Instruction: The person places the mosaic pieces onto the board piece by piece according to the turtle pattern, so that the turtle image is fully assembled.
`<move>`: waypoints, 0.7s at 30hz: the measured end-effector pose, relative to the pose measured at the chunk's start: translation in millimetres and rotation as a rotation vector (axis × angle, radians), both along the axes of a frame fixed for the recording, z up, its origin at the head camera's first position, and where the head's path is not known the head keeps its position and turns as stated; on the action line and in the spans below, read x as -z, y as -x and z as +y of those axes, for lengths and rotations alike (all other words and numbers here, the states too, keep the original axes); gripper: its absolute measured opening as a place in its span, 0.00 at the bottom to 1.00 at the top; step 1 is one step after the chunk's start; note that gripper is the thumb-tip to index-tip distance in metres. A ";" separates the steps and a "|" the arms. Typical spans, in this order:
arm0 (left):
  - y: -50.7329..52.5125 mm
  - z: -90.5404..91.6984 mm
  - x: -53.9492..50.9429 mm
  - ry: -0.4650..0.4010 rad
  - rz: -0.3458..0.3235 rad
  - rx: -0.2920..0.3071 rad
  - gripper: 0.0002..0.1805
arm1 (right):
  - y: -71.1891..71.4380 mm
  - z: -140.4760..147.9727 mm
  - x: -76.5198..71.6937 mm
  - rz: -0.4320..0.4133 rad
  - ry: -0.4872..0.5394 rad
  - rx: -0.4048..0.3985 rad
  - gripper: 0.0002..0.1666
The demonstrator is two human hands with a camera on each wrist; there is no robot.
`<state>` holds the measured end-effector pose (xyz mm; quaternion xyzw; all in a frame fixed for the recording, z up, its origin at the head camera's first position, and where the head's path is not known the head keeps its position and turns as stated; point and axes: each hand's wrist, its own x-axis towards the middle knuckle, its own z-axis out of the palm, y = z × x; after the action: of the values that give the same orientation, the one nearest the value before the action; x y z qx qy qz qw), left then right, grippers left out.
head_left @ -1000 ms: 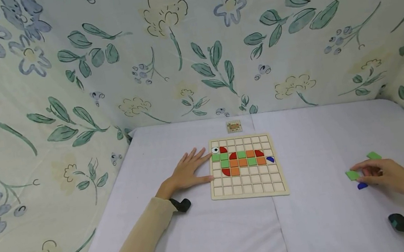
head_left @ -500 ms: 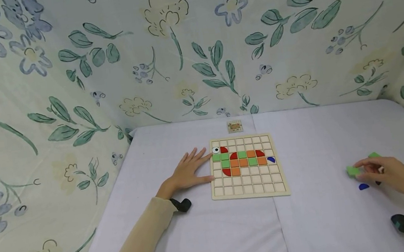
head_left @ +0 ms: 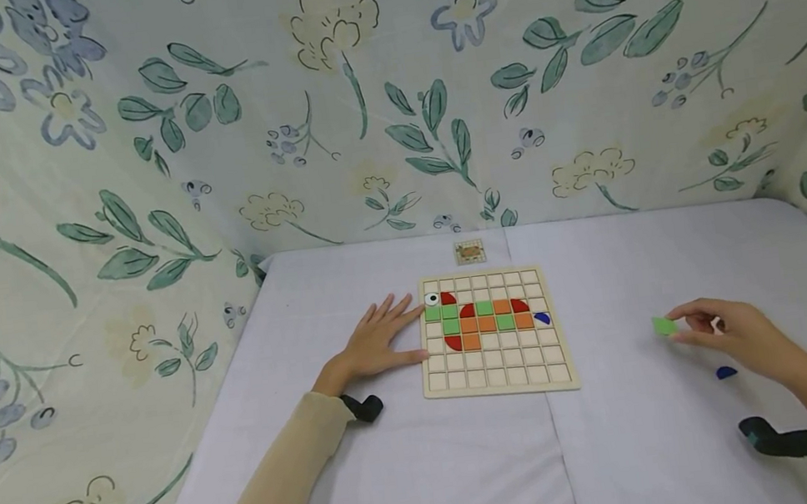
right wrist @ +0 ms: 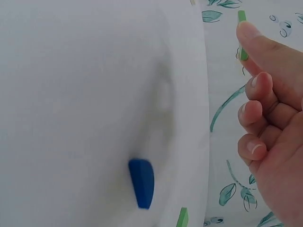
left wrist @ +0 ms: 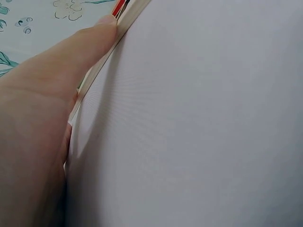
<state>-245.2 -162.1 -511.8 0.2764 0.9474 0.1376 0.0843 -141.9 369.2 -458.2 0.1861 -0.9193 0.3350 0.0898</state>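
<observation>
A pale wooden grid board lies mid-table, with green, orange, red and blue tiles and a round eye tile set in some of its squares. Spread flat at the board's left edge, my left hand touches it with thumb and fingertips. Off to the right, my right hand pinches a green square tile between thumb and forefinger, above the cloth. Below that hand lies a loose blue rounded tile. In the right wrist view another green tile shows at the bottom edge.
Behind the board lies a small picture card. A white cloth covers the table, and flowered fabric hangs behind it and along the sides. One blue tile sits near the board's right edge.
My right hand has lifted the green square tile from beside the loose tiles and carried it left, toward the board. The left hand has stayed in place.
</observation>
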 end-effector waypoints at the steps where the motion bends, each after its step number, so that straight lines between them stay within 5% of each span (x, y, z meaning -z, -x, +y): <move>1: -0.3 0.0 -0.3 0.001 -0.003 -0.003 0.51 | 1.2 -4.3 -0.6 0.003 0.000 -0.004 0.14; 21: -2.0 0.0 -5.2 -0.018 -0.009 0.017 0.50 | 29.6 -96.7 -5.1 -0.128 0.006 -0.054 0.14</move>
<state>-243.2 -162.2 -506.6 0.2847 0.9433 0.1466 0.0871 -171.5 272.5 -453.1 0.1888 -0.9167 0.3515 0.0222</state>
